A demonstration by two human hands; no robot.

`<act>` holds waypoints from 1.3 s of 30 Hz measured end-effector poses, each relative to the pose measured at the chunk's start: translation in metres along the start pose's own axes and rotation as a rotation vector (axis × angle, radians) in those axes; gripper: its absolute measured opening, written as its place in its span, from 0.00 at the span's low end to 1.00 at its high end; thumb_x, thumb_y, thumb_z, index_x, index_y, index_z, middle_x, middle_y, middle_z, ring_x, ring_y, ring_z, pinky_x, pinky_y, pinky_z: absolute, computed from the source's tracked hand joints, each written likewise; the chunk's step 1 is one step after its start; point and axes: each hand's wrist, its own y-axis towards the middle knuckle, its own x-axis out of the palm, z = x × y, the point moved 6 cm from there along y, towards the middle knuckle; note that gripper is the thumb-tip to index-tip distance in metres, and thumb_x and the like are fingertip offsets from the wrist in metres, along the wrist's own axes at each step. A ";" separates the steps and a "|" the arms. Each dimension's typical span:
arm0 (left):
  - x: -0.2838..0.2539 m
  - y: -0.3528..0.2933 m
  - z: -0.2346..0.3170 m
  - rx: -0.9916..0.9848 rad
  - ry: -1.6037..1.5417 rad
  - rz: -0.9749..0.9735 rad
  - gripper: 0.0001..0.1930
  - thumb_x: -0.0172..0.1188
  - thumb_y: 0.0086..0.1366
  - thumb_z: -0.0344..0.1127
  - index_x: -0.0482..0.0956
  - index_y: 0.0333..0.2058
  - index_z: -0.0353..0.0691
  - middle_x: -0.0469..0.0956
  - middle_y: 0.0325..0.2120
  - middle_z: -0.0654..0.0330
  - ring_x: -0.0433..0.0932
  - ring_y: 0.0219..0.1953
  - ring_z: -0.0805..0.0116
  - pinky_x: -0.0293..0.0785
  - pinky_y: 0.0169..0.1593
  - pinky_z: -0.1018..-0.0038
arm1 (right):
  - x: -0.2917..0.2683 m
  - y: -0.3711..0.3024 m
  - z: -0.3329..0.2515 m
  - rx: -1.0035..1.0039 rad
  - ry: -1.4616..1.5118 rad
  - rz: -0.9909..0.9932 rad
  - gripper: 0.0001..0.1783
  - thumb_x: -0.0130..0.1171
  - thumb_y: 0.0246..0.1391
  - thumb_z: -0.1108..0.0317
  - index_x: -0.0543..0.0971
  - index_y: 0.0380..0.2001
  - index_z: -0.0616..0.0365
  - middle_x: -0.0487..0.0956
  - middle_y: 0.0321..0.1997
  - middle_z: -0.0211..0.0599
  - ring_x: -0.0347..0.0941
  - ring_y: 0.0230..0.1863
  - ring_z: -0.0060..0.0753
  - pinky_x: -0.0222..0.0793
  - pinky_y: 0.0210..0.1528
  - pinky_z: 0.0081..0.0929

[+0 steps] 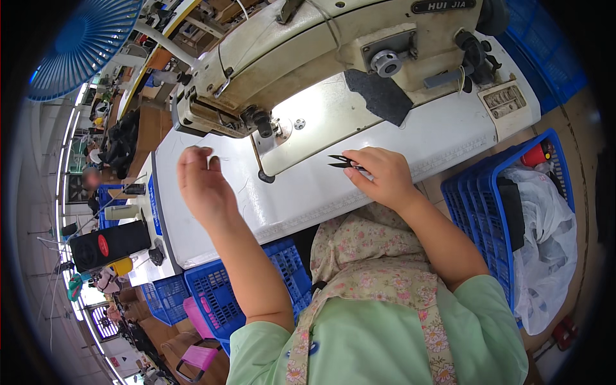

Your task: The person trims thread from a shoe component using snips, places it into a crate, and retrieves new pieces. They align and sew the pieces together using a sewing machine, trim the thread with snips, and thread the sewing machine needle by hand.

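Observation:
My right hand (pixel 382 173) grips a pair of black thread snips (pixel 337 165), their blades apart and directed left over the white table (pixel 308 192). Left of the sewing machine's (pixel 269 83) needle end, my left hand (pixel 204 186) is raised with loosely curled fingers. Finger and thumb look slightly apart there, and nothing shows between them. Beneath the machine's arm, right of the lit needle area, lies a dark grey cut fabric piece (pixel 380 96). Fine loose threads lie on the table between my left hand and the machine bed.
Blue plastic baskets stand below the table: one at the right (pixel 478 221) holds clear plastic bags (pixel 545 224), another (pixel 224 289) is beside my left arm. A blue fan (pixel 74 38) is at upper left. Farther left are a black box (pixel 109 245) and a distant person (pixel 92 183).

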 end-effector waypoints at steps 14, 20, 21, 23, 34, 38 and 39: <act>-0.013 0.006 0.056 -0.017 -0.781 -0.235 0.03 0.50 0.65 0.31 0.70 0.32 0.40 0.68 0.25 0.65 0.64 0.30 0.71 0.58 0.33 0.73 | 0.002 0.001 -0.003 0.042 -0.055 -0.059 0.13 0.61 0.50 0.62 0.79 0.38 0.55 0.79 0.29 0.33 0.77 0.28 0.35 0.70 0.28 0.30; -0.015 0.007 0.055 -0.023 -0.775 -0.227 0.02 0.50 0.63 0.30 0.69 0.32 0.40 0.66 0.25 0.65 0.64 0.30 0.70 0.58 0.33 0.73 | -0.001 0.000 -0.002 0.054 -0.027 -0.050 0.13 0.62 0.50 0.63 0.79 0.39 0.56 0.80 0.30 0.33 0.77 0.28 0.34 0.71 0.29 0.29; -0.014 0.007 0.054 -0.026 -0.776 -0.229 0.02 0.50 0.63 0.30 0.69 0.32 0.40 0.66 0.25 0.65 0.64 0.30 0.70 0.58 0.33 0.73 | -0.004 0.000 -0.002 0.062 -0.010 -0.047 0.13 0.62 0.51 0.63 0.79 0.39 0.56 0.80 0.31 0.34 0.78 0.29 0.32 0.72 0.30 0.27; -0.013 0.008 0.053 -0.025 -0.758 -0.233 0.06 0.48 0.67 0.33 0.71 0.31 0.40 0.70 0.25 0.63 0.63 0.29 0.70 0.59 0.33 0.73 | -0.015 -0.001 -0.001 0.136 0.075 0.008 0.12 0.61 0.52 0.65 0.79 0.39 0.56 0.81 0.33 0.34 0.78 0.31 0.29 0.72 0.33 0.25; -0.025 -0.005 0.044 -0.064 -0.660 -0.167 0.05 0.49 0.66 0.33 0.71 0.33 0.40 0.70 0.25 0.64 0.66 0.31 0.70 0.61 0.35 0.73 | -0.336 0.153 0.064 0.102 -0.482 0.701 0.18 0.52 0.58 0.60 0.77 0.38 0.67 0.80 0.37 0.49 0.75 0.39 0.41 0.68 0.44 0.33; -0.031 -0.015 0.042 -0.086 -0.626 -0.105 0.05 0.49 0.65 0.32 0.71 0.34 0.39 0.70 0.25 0.63 0.65 0.30 0.70 0.62 0.35 0.74 | -0.305 0.216 0.077 0.222 -0.565 0.410 0.24 0.57 0.56 0.51 0.78 0.29 0.69 0.79 0.25 0.42 0.70 0.27 0.27 0.66 0.33 0.32; -0.031 -0.017 0.041 -0.101 -0.613 -0.098 0.04 0.49 0.65 0.32 0.71 0.34 0.39 0.70 0.25 0.63 0.65 0.30 0.70 0.62 0.34 0.74 | -0.306 0.221 0.078 0.210 -0.556 0.405 0.24 0.57 0.56 0.51 0.78 0.29 0.69 0.79 0.25 0.42 0.70 0.27 0.27 0.66 0.33 0.32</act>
